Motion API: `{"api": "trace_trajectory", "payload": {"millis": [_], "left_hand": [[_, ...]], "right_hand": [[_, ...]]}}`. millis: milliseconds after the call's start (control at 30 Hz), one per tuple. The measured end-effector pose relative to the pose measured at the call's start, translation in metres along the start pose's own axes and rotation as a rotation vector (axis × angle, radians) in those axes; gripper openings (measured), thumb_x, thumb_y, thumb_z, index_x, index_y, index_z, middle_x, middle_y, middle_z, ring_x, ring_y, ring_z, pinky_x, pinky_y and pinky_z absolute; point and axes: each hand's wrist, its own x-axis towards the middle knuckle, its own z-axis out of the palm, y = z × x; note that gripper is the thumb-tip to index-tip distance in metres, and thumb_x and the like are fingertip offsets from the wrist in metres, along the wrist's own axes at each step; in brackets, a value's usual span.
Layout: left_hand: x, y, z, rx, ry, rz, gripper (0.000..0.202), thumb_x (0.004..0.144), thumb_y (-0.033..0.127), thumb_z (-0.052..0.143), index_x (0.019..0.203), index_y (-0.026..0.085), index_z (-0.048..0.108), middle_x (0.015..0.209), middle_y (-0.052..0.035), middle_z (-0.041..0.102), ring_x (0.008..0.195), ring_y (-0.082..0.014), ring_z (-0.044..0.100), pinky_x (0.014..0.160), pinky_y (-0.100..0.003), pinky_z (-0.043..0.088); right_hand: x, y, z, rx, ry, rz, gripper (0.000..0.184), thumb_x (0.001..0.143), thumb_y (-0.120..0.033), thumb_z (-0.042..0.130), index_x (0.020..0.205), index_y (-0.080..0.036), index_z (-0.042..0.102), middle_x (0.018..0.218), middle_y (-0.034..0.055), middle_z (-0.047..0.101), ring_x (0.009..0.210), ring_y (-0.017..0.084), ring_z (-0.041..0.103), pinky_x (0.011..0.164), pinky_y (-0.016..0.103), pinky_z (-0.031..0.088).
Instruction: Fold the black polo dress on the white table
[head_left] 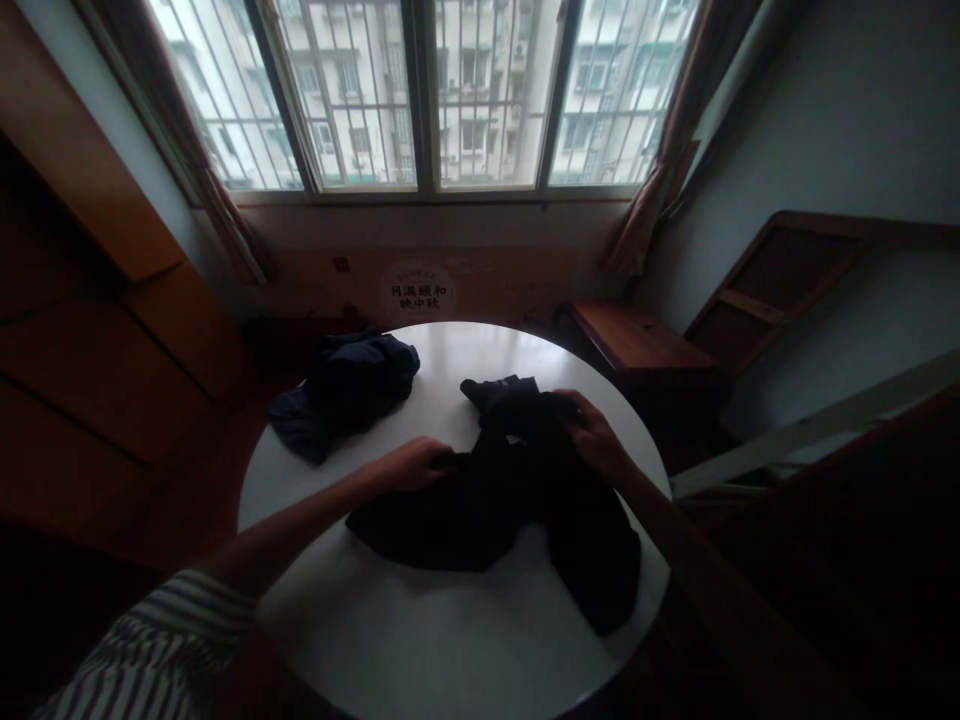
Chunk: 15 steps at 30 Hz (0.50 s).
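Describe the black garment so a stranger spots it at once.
In front of the window stands a round white table. Across its middle and right sprawls the black garment. Unlike the dark blue bundle at the table's far left, it has the left hand and right hand on it.

Loc.: rm. in a home, likely an apt. I face a wide barred window (pixel 424 100) w/ a multi-storey bldg. (pixel 341 70) opp. Patterned or plain can't tell, but curtains (pixel 216 215) gathered both sides. Tall wood cabinet (pixel 90 270) on my L; low wood stand (pixel 637 338) near R wall (pixel 832 130). Printed panel (pixel 487 285) w/ Chinese chars. below window. Round white desk (pixel 435 650) before me, dark clothes (pixel 457 520) on it.
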Motion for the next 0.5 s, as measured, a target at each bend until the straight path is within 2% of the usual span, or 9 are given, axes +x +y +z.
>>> {"api": "trace_trajectory", "payload": {"millis": [100,167,233,267,300,333,400,433,500], "left_hand": [[-0.012,-0.002,-0.015,-0.152,-0.110,0.022,0.042,0.093,0.049,0.054,0.078,0.014,0.070,0.057,0.0021,0.055,0.054,-0.0119,0.053,0.051,-0.021,0.037],[-0.010,-0.002,-0.024,-0.175,-0.103,0.026,0.047,0.095,0.052,0.049,0.078,0.014,0.071,0.058,0.0008,0.057,0.054,-0.0124,0.054,0.052,-0.022,0.041],[0.004,0.001,-0.028,-0.117,0.047,0.057,0.042,0.097,0.047,0.047,0.092,0.015,0.073,0.075,-0.0042,0.068,0.068,-0.0162,0.062,0.066,-0.026,0.050],[0.014,0.002,-0.028,-0.059,0.159,0.086,0.036,0.096,0.043,0.051,0.106,0.016,0.071,0.094,-0.0081,0.071,0.084,-0.0196,0.065,0.079,-0.031,0.053],[0.026,0.003,-0.027,0.011,0.264,0.118,0.038,0.093,0.040,0.057,0.121,0.016,0.066,0.114,-0.0122,0.068,0.103,-0.0236,0.063,0.092,-0.036,0.051],[0.039,0.004,-0.025,0.085,0.342,0.145,0.050,0.088,0.037,0.065,0.133,0.016,0.058,0.132,-0.0153,0.060,0.121,-0.0274,0.055,0.103,-0.041,0.045],[0.061,0.002,-0.020,0.200,0.370,0.178,0.068,0.080,0.031,0.073,0.141,0.017,0.049,0.149,-0.0167,0.046,0.140,-0.0324,0.036,0.114,-0.049,0.034],[0.070,0.000,-0.017,0.222,0.332,0.184,0.063,0.080,0.029,0.072,0.139,0.019,0.051,0.149,-0.0151,0.047,0.143,-0.0329,0.033,0.115,-0.053,0.030],[0.080,-0.006,-0.012,0.195,0.265,0.177,0.040,0.087,0.023,0.062,0.127,0.020,0.058,0.136,-0.0113,0.059,0.135,-0.0297,0.045,0.114,-0.056,0.029]], "right_hand": [[0.005,-0.011,-0.013,0.239,0.113,0.180,0.034,0.073,-0.035,0.070,0.105,-0.026,0.065,0.089,-0.0020,0.071,0.078,0.018,0.066,0.069,0.028,0.054],[0.010,-0.013,-0.018,0.330,0.166,0.297,0.031,0.070,-0.035,0.072,0.098,-0.024,0.067,0.085,-0.0018,0.071,0.075,0.018,0.067,0.067,0.028,0.055],[0.014,-0.011,-0.018,0.332,0.137,0.349,0.024,0.070,-0.035,0.071,0.091,-0.023,0.067,0.078,-0.0007,0.070,0.071,0.019,0.067,0.063,0.028,0.056],[0.016,-0.010,-0.016,0.306,0.095,0.343,0.021,0.072,-0.035,0.070,0.088,-0.022,0.067,0.075,0.0002,0.070,0.070,0.020,0.067,0.061,0.029,0.056],[0.017,-0.009,-0.013,0.275,0.046,0.323,0.019,0.074,-0.035,0.069,0.087,-0.021,0.067,0.074,0.0013,0.070,0.070,0.020,0.067,0.061,0.029,0.056],[0.018,-0.008,-0.010,0.245,0.003,0.299,0.018,0.075,-0.035,0.068,0.086,-0.021,0.067,0.073,0.0023,0.070,0.070,0.021,0.068,0.061,0.030,0.056],[0.019,-0.008,-0.006,0.220,-0.045,0.279,0.017,0.077,-0.034,0.066,0.087,-0.020,0.068,0.075,0.0039,0.071,0.072,0.022,0.069,0.062,0.031,0.057],[0.019,-0.009,-0.006,0.227,-0.055,0.293,0.018,0.078,-0.034,0.067,0.088,-0.020,0.068,0.076,0.0042,0.071,0.072,0.022,0.069,0.063,0.031,0.058],[0.018,-0.011,-0.012,0.252,-0.093,0.340,0.022,0.077,-0.034,0.069,0.093,-0.019,0.069,0.080,0.0049,0.073,0.072,0.022,0.070,0.062,0.031,0.059]]}}
